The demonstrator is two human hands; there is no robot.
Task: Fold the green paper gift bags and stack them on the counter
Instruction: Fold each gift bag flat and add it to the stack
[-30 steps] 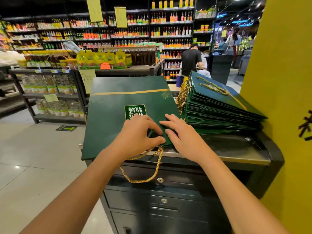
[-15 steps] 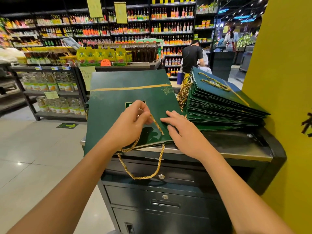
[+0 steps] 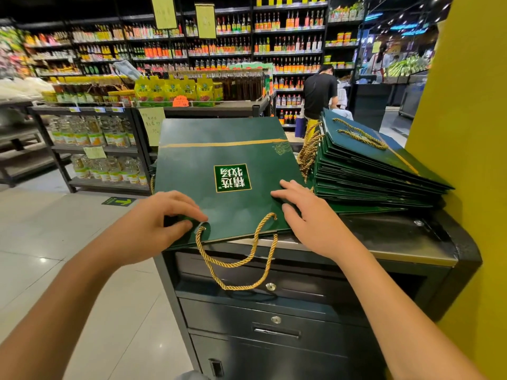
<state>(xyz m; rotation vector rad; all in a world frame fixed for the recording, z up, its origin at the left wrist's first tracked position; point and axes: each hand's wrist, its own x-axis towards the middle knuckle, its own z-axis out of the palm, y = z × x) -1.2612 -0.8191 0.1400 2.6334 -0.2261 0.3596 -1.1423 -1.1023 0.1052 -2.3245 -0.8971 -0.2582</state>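
Note:
A flat green paper gift bag [image 3: 219, 154] with a gold stripe and a white-on-green label lies on the dark counter [image 3: 397, 242], its gold rope handles [image 3: 236, 261] hanging over the front edge. My left hand [image 3: 162, 223] pinches the bag's near left corner, thumb against fingers. At the bag's near right edge, my right hand [image 3: 304, 215] rests with spread, straight fingers. A stack of several folded green bags [image 3: 370, 174] sits to the right, tilted, with gold handles on top and at its left side.
The counter tops a dark metal cabinet with locked drawers [image 3: 274, 319]. A yellow pillar [image 3: 466, 160] stands close on the right. Store shelves [image 3: 96, 138] with bottles fill the left and back, and a person in black [image 3: 319, 91] stands behind the counter.
My left hand let the rope handle drop and moved left to the bag's near left corner. My right hand shifted right to the bag's right edge. The label now shows fully.

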